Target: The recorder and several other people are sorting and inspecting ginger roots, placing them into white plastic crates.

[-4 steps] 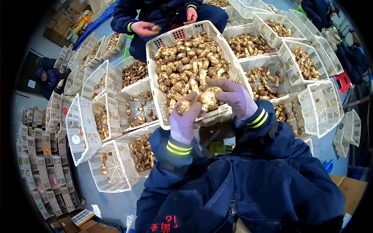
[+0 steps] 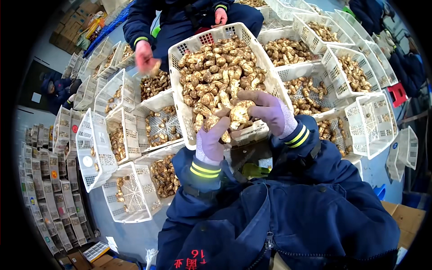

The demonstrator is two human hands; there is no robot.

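Observation:
My left hand, in a pale lilac glove, is closed round a brown-and-white mushroom at the near end of a white plastic crate. Beside it my right hand, gloved alike, grips a larger pale mushroom between thumb and fingers. Both hands are over the near rim, close together. Under and beyond them lies a heap of mushrooms that fills much of the crate.
Across the crate sits a co-worker, whose bare hand holds a mushroom above a crate of smaller, darker ones. More white crates with mushrooms surround me on both sides. A red stool stands at the far right.
My left hand has shifted slightly left and down with its mushroom. My right hand stays nearly still. The co-worker's hand has swung left and toward me, over the crate of darker mushrooms.

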